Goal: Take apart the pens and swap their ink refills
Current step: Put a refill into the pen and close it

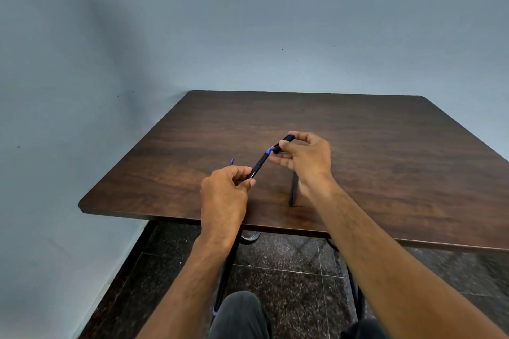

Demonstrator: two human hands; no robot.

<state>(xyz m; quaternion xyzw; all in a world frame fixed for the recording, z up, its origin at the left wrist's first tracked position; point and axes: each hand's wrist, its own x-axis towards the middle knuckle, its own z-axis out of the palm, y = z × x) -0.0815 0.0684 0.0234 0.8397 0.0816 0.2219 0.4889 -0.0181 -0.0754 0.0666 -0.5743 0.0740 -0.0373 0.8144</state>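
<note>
Slim black pen barrel point(257, 167), two-handed grip.

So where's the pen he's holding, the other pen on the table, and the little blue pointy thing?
Held pen point(258, 166), head view, middle of black barrel.
Pen on table point(293, 190), head view, its dark shaft.
Blue pointy thing point(232, 161), head view, its tip.

Head view looks forward and down; table point(358, 129) near.

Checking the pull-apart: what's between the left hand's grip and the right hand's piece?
Head view: the black pen barrel runs up from the left hand, ending in a blue section just short of the black piece the right hand pinches.
</note>
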